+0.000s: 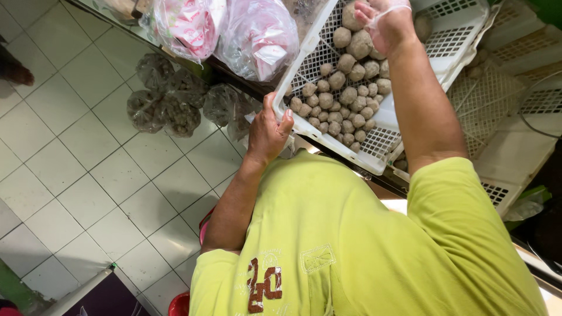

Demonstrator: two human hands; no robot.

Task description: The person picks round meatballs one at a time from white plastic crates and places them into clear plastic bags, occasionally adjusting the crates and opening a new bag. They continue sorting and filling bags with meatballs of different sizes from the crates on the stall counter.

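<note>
Both hands are working at a white perforated plastic tray [383, 137] full of round grey-brown balls [342, 99]. The left hand [267, 131] is gripping the near left rim of the tray, with the thumb lying on top of the edge and the fingers curled under it. The right hand [383, 23], covered with a thin clear glove, is reaching into the far part of the tray and is closing its fingers around some of the bigger balls there. The tray is tilting, and the balls are gathering toward its near side. Clear bags of the same balls [170, 99] are lying on the tiled floor [76, 164], and pink-and-white plastic bags [228, 29] are resting above them. More white trays [509, 88] are standing to the right.
</note>
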